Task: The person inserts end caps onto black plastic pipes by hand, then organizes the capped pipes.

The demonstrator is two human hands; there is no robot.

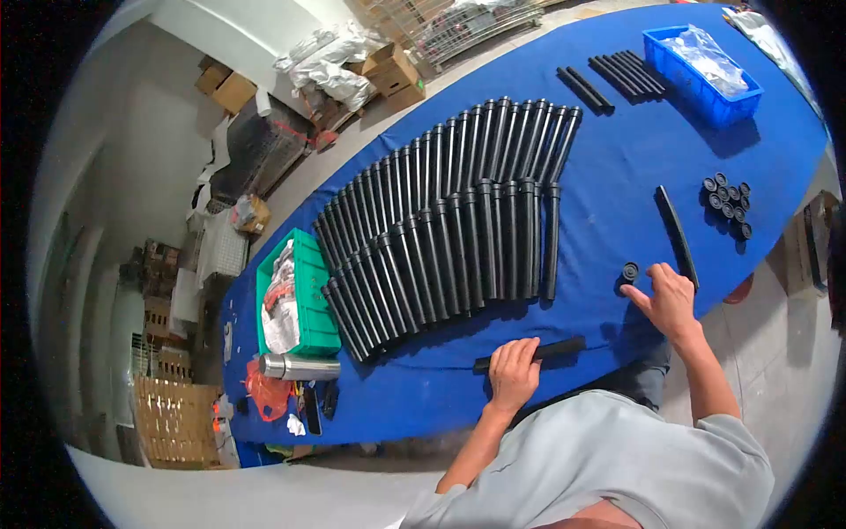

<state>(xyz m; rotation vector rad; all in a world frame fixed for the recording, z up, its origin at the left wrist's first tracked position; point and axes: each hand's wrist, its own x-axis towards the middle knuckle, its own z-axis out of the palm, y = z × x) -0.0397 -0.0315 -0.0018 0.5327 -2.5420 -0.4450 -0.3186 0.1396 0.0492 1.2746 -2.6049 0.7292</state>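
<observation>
My left hand (515, 374) is closed over a short black tube (560, 348) lying near the front edge of the blue-covered table. To the right, my right hand (670, 301) is held over the cloth with thumb and forefinger apart. Just beyond its thumb sits a round black cap (629, 271), and no grip on it shows. A long, slightly curved-looking black tube (676, 236) lies right beside that hand. Farther right is a cluster of several black round caps (727, 204). Two rows of capped black tubes (458, 220) fill the table's middle.
A green crate (315, 295) with cloth-like items stands at the left, beside a silver flask (300, 367) and a red plastic bag (267, 390). A blue bin (734, 109) holding clear plastic stands at the far right. Several loose black tubes (627, 74) lie beside it.
</observation>
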